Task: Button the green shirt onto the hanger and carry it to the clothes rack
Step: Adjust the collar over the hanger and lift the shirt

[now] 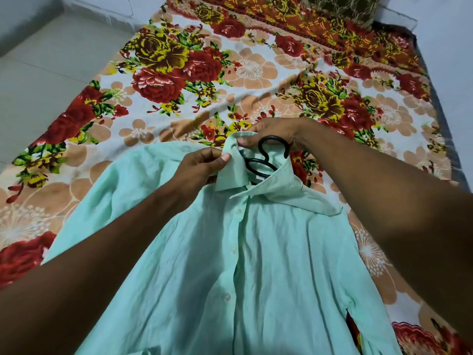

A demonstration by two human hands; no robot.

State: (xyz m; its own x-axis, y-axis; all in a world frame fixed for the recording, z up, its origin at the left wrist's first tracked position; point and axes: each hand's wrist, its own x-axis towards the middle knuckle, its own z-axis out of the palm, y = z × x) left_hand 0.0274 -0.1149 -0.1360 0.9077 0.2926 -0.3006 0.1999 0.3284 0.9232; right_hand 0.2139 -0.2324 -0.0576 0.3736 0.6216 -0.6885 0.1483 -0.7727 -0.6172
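A mint-green shirt [256,265] lies front-up on the bed, its placket closed over several white buttons. A black hanger [266,160] sits inside it, and the hook sticks out of the neck opening. My left hand [202,167] pinches the left collar flap between thumb and fingers. At the top of the collar, right beside the hook, my right hand [276,134] pinches the fabric. The hanger's shoulders are hidden under the cloth.
The bed is covered with a floral sheet [179,80] in red, yellow and peach. A dark patterned pillow [340,8] lies at the far end. Pale floor [38,73] runs along the left of the bed.
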